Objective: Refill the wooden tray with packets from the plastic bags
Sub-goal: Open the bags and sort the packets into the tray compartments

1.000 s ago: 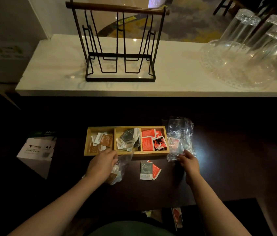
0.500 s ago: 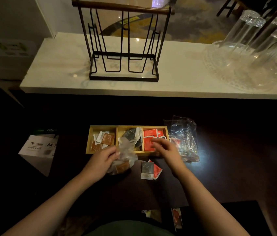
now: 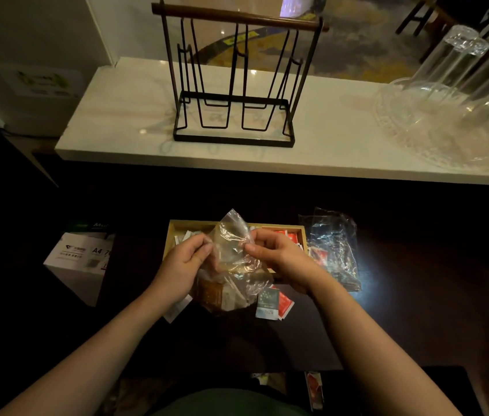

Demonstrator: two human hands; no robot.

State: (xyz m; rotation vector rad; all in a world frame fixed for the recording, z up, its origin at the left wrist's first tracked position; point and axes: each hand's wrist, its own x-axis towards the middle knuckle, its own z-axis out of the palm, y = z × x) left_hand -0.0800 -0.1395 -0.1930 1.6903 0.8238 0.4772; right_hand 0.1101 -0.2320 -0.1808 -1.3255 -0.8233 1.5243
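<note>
Left hand (image 3: 184, 265) and right hand (image 3: 276, 258) both pinch clear plastic bag (image 3: 234, 253) top, held between them over wooden tray (image 3: 304, 235).

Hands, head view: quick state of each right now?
Left hand: fingers pinch the left edge of the crinkled clear plastic bag of packets.
Right hand: fingers pinch the same bag's upper right edge.

Likely a hotel or restaurant service counter. Marble ledge (image 3: 267, 157) with upturned glasses (image 3: 459, 64) on a glass tray (image 3: 411, 139), patterned carpet (image 3: 357, 52), chair legs (image 3: 414, 16) beyond.
</note>
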